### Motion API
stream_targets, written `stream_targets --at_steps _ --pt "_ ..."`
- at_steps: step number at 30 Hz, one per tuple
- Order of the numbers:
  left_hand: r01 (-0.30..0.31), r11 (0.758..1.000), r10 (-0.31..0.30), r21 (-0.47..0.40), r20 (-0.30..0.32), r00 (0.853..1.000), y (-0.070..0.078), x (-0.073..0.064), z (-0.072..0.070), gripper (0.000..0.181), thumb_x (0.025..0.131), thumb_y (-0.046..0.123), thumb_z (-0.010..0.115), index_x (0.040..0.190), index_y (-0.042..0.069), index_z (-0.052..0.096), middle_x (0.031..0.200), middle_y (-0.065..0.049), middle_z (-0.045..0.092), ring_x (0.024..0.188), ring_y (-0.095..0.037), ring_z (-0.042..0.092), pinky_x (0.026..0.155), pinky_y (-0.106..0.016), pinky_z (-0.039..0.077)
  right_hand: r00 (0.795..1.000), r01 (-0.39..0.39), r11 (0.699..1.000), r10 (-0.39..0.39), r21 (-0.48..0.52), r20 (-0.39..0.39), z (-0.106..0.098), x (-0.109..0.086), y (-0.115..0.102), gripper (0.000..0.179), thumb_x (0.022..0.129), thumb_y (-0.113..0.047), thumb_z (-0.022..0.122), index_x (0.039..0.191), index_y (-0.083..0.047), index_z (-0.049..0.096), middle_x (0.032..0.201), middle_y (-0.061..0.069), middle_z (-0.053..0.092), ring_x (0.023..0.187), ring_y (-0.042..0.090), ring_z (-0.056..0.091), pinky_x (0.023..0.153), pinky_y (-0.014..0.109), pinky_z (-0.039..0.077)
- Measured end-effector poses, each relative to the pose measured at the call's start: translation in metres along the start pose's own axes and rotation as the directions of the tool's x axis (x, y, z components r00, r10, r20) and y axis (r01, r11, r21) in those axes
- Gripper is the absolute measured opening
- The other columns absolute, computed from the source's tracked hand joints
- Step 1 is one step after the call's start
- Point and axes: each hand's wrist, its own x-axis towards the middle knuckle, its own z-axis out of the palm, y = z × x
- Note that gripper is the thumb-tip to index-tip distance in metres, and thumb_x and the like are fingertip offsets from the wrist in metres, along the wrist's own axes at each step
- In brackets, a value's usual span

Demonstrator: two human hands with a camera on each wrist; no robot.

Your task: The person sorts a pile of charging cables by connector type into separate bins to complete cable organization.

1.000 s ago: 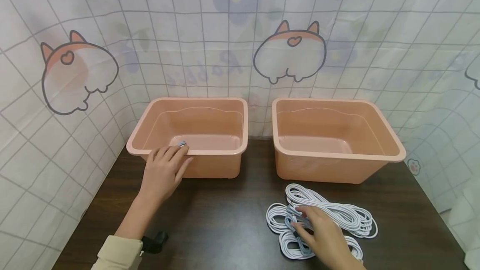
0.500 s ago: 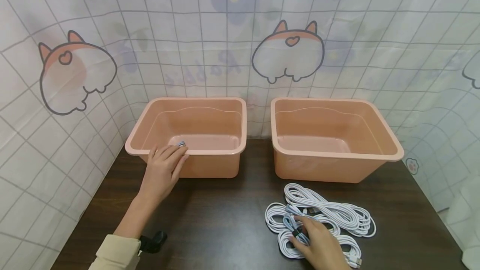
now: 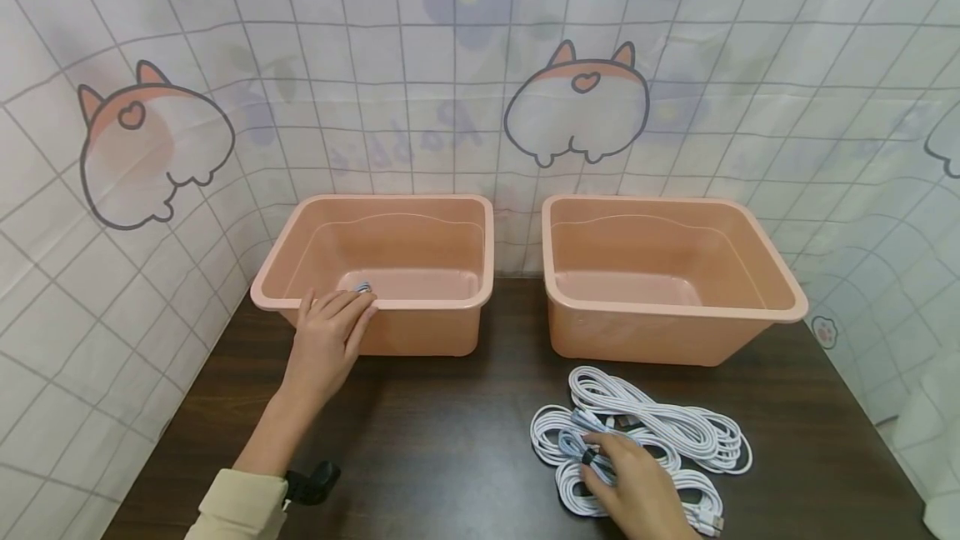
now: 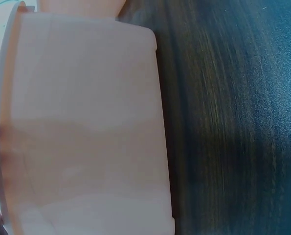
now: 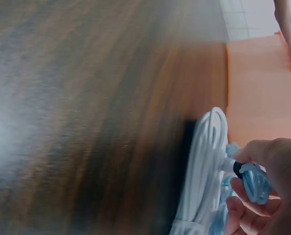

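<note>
The two hands are well apart. At the lower right of the head view, the right hand [image 3: 637, 486] pinches a blue cable [image 5: 255, 186] over the white cables [image 3: 660, 419]. The right wrist view shows what the head view half covers: thumb and fingers close round the coil, its black tie [image 5: 237, 169] between them. The head view alone shows all three white loops on the dark table [image 3: 450, 440].

Left of centre, the left hand [image 3: 330, 340] lies over the front rim of the left bin [image 3: 427, 332]; its fingertips are partly hidden, so whether it grips cannot be told. Only the head view shows a blue bit [image 3: 363, 287] inside, just beyond those fingers. The left wrist view is mostly the bin's outer wall, with blurred fingers at its left edge. The right bin [image 3: 637, 336] stands right of centre.
</note>
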Motion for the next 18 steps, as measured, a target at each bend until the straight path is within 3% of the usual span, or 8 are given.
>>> stream_targets --at_steps 6,9,18 --pt "0.009 1.0 -0.009 -0.005 0.001 1.0 0.001 0.0 -0.001 0.023 0.092 0.005 0.078 0.115 0.0 0.078 0.115 -0.021 0.077 0.113 -0.046 0.068 0.112 -0.081 0.031 0.988 0.1 0.995 -0.101 -0.01 -0.118 -0.002 0.005 -0.004 0.029 0.078 -0.014 0.091 0.103 -0.016 0.077 0.095 -0.002 0.07 0.085 0.024 0.073 0.07 0.043 0.06" --pt "0.003 1.0 -0.003 -0.005 -0.001 1.0 0.001 0.001 -0.002 0.022 0.092 0.005 0.078 0.114 0.0 0.078 0.114 -0.02 0.077 0.113 -0.046 0.068 0.112 -0.082 0.031 0.979 0.133 0.991 -0.134 -0.013 -0.152 -0.003 0.008 -0.007 0.031 0.077 -0.012 0.091 0.104 -0.016 0.077 0.097 -0.002 0.071 0.087 0.023 0.073 0.07 0.041 0.06" --pt "0.005 1.0 -0.005 0.0 0.004 1.0 0.003 0.002 -0.004 0.022 0.092 0.005 0.078 0.114 0.0 0.078 0.113 -0.02 0.077 0.113 -0.046 0.068 0.111 -0.082 0.033 0.988 0.105 0.994 -0.102 0.016 -0.116 -0.01 0.019 -0.019 0.029 0.082 -0.013 0.09 0.107 -0.017 0.077 0.103 0.0 0.074 0.099 0.025 0.074 0.078 0.047 0.062"
